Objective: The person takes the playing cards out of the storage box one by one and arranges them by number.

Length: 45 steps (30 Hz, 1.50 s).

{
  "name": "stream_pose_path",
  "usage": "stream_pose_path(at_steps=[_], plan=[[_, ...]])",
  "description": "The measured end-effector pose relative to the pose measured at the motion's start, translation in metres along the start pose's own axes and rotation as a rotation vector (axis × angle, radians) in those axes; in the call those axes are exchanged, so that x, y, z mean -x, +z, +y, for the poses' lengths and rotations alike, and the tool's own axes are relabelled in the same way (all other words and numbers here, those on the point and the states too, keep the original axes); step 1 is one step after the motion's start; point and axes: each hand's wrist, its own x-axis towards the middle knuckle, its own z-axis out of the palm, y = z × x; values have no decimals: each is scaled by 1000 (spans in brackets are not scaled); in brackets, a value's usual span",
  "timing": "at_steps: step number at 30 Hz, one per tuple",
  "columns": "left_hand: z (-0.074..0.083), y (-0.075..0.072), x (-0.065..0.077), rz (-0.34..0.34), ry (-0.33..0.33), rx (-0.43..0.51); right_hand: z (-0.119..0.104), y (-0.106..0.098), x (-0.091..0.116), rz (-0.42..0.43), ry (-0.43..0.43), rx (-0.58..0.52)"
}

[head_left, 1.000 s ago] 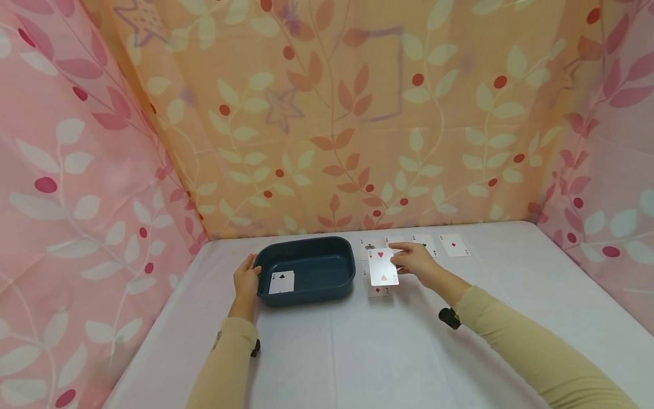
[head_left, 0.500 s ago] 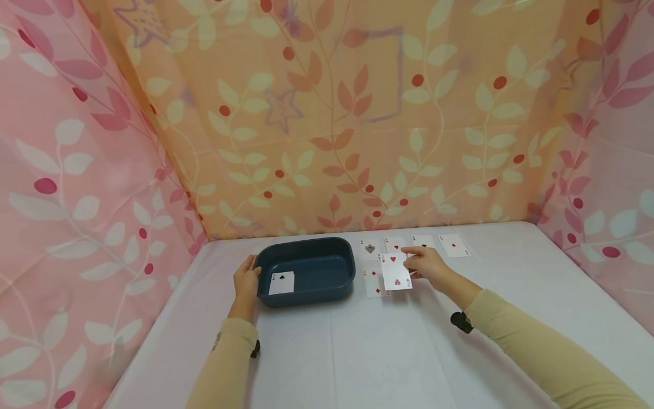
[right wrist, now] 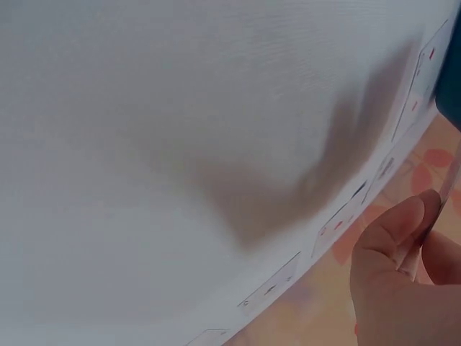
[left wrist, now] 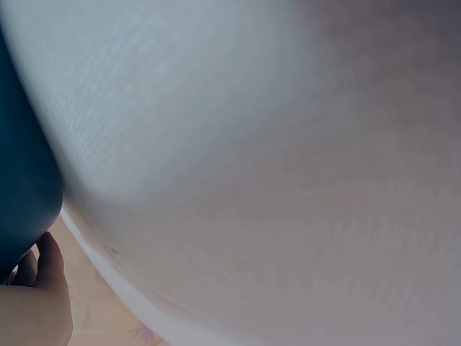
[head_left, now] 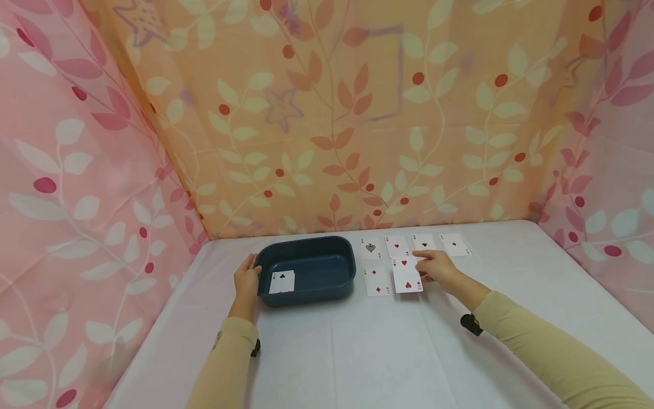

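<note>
My right hand (head_left: pixel 440 270) pinches a two of hearts card (head_left: pixel 407 276) by its right edge, face up. In the right wrist view the thumb and fingers of the hand (right wrist: pixel 396 274) meet on the card, and a shadow shows it raised off the cloth. Just left of it lies a two of diamonds (head_left: pixel 377 282). My left hand (head_left: pixel 246 285) grips the left end of a dark blue tray (head_left: pixel 322 276), thumb at the rim. Inside the tray, at its left, lies a small stack of cards (head_left: pixel 282 282) with a club card on top.
Behind the held card runs a row of aces: spades (head_left: pixel 370 248), hearts (head_left: pixel 397 246), clubs (head_left: pixel 423 243) and diamonds (head_left: pixel 454 244). White cloth (head_left: pixel 352 352) covers the table. Patterned curtains (head_left: pixel 327 113) stand at the back and both sides.
The right hand has carried the two of hearts rightward and slightly down, from over the two of diamonds to beside it. The left hand and tray have stayed put.
</note>
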Motion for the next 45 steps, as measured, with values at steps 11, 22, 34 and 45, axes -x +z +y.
stream_pose_path(at_steps=[11, 22, 34, 45], plan=[[2, 0, 1, -3, 8, 3, 10, -2, -7, 27, 83, 49], [4, 2, 4, -7, -1, 1, 16, -1, -14, 17, 105, 27], [2, 0, 3, -17, -1, 15, 14, 1, -14, 58, 136, 14], [2, 0, 2, -18, -4, -5, 8, -4, -6, 117, 117, 48]])
